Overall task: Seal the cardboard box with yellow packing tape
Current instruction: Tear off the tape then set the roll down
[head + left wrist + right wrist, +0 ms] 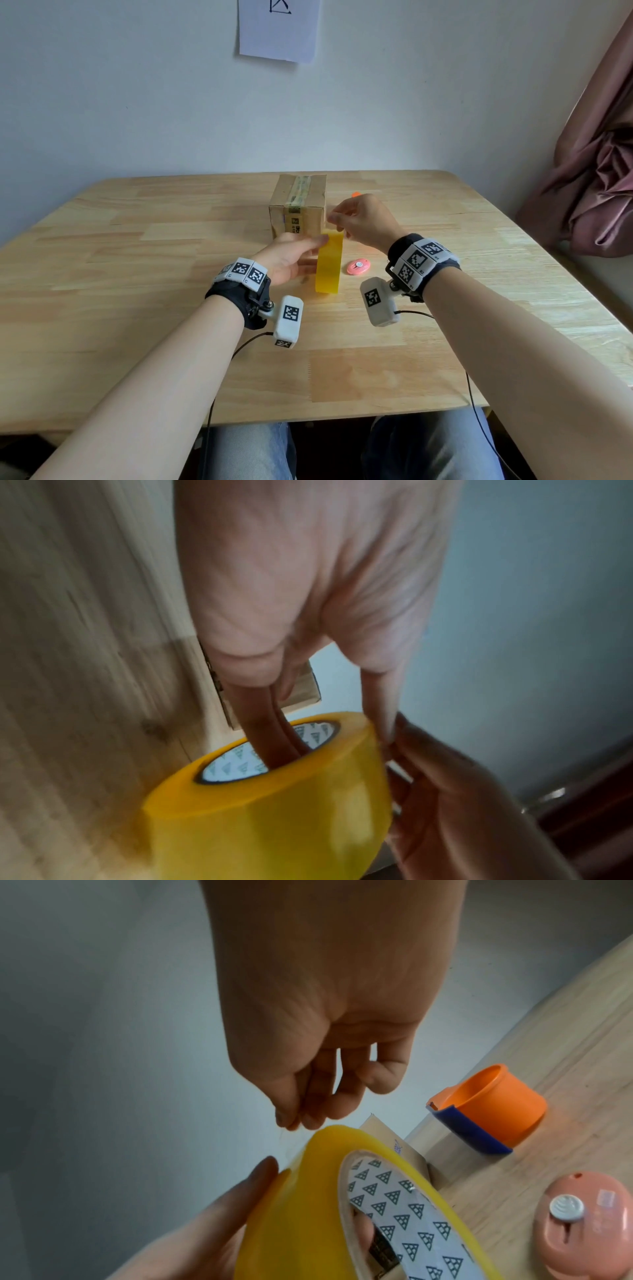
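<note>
The cardboard box (pixel 298 205) stands at the back middle of the wooden table (pixel 137 274), with old clear tape along its top seam. In front of it the yellow tape roll (pixel 329 263) stands on edge. My left hand (pixel 313 253) holds the roll: fingers go through its core (pixel 274 750) and the thumb lies on the top. My right hand (pixel 335 219) hovers at the roll's top rim, thumb and fingertips (pixel 298 1121) pinched together. A faint thin strip of tape seems to run from them down to the roll (pixel 301 1204).
A small pink cutter (pixel 358 266) lies just right of the roll. An orange and blue tape holder (pixel 489 1110) sits behind my right hand, beside the box. A pink curtain (pixel 599 171) hangs at the table's right edge.
</note>
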Demonstrator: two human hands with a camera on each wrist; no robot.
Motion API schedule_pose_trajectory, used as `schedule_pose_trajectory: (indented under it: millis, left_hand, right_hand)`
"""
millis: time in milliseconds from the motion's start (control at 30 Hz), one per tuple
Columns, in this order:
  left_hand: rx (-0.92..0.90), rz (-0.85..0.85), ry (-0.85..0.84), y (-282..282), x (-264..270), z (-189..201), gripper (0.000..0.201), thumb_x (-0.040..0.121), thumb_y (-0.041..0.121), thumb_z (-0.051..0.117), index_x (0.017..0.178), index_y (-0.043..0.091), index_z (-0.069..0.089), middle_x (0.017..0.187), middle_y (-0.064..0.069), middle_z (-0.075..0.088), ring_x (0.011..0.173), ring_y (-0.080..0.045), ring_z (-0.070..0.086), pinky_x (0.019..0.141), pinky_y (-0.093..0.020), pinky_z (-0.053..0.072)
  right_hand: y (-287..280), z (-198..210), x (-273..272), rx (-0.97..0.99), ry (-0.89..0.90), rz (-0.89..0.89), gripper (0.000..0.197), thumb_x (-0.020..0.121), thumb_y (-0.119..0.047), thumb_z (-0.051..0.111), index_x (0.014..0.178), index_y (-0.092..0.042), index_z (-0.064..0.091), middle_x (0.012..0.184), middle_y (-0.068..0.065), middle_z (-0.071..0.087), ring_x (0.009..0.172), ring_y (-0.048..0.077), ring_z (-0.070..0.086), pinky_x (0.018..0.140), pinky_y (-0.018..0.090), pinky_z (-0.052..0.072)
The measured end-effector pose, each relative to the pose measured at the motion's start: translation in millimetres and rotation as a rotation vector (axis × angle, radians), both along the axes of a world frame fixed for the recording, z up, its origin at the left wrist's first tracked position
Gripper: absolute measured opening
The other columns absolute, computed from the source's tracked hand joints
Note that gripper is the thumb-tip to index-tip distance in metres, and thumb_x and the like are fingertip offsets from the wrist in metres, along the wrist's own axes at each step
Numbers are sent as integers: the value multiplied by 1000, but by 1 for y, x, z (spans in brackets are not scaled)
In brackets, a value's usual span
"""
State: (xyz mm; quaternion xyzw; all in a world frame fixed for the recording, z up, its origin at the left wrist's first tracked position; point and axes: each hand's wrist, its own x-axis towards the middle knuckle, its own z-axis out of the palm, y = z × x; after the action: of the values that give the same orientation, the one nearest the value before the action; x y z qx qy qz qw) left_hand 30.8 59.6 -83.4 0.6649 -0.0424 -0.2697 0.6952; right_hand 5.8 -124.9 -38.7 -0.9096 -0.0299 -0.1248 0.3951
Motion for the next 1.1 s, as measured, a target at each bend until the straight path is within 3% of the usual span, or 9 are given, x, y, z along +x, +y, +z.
schedule_pose_trajectory:
  millis: [100, 167, 233, 367, 500, 667, 800, 900, 1100]
  left_hand:
    - [37, -25, -9, 2, 0, 3, 52, 90, 18, 80, 133, -5, 63, 110, -17, 76, 100, -35, 70, 109, -57, 47]
    - [49, -40, -16, 4, 2, 4, 46, 89, 17, 81, 127, -5, 67, 107, -17, 77, 99, -35, 71, 111, -57, 45]
    - [71, -48, -21, 5, 2, 3, 42, 81, 21, 88, 116, 0, 75, 107, -16, 79, 107, -35, 71, 115, -55, 44]
    - [40, -87, -3, 9, 0, 1, 14, 91, 15, 78, 100, 5, 76, 99, -14, 79, 84, -27, 76, 90, -40, 58]
    - [38, -104, -17, 10, 0, 1, 15, 94, 13, 74, 105, 3, 74, 98, -14, 77, 79, -25, 75, 76, -35, 62]
    - [23, -153, -10, 16, -2, 1, 24, 95, 12, 72, 116, 1, 71, 101, -15, 76, 82, -25, 76, 74, -33, 65]
    - [-3, -167, 16, 17, -8, -2, 19, 93, 10, 72, 110, 2, 70, 105, -17, 75, 90, -27, 74, 80, -37, 65]
    - [3, -195, 32, 19, -11, -4, 23, 92, 10, 74, 113, 2, 69, 110, -18, 74, 94, -29, 74, 88, -41, 62]
    - [10, -299, -33, 17, -16, 21, 43, 94, -7, 67, 132, 13, 62, 111, -11, 79, 94, -29, 78, 85, -44, 65]
  right_hand:
    - [0, 1, 1, 11, 14, -18, 17, 92, -28, 75, 91, -13, 82, 78, -1, 77, 66, 6, 65, 65, 24, 57]
    - [-1, 2, 2, 28, 39, -28, 15, 90, -27, 79, 92, -12, 82, 74, -10, 71, 62, -4, 60, 56, 10, 47]
    - [-3, 1, 4, 84, 107, -48, 14, 87, -27, 82, 94, -15, 82, 68, -16, 65, 58, -7, 56, 51, 8, 41]
    - [-2, -4, 9, 247, 289, -99, 22, 82, -28, 86, 96, -11, 83, 74, -2, 61, 67, 13, 48, 53, 24, 39]
    - [-2, -7, 8, 360, 406, -125, 24, 80, -28, 87, 95, -10, 80, 85, 2, 61, 76, 18, 48, 61, 31, 41]
    - [-6, -6, 6, 326, 648, -130, 46, 77, -48, 86, 101, -14, 67, 89, 2, 63, 65, 16, 50, 55, 28, 40]
    - [-6, -3, -1, 278, 844, -128, 54, 76, -66, 78, 92, -15, 68, 65, -2, 55, 54, 13, 43, 51, 25, 30]
    - [-3, -6, -1, 277, 848, -94, 48, 74, -64, 80, 83, -18, 69, 59, -5, 49, 64, 17, 48, 53, 26, 30]
    - [-3, -6, -6, 525, 704, 9, 45, 68, -46, 84, 61, -26, 44, 57, -5, 31, 49, 13, 22, 51, 28, 16]
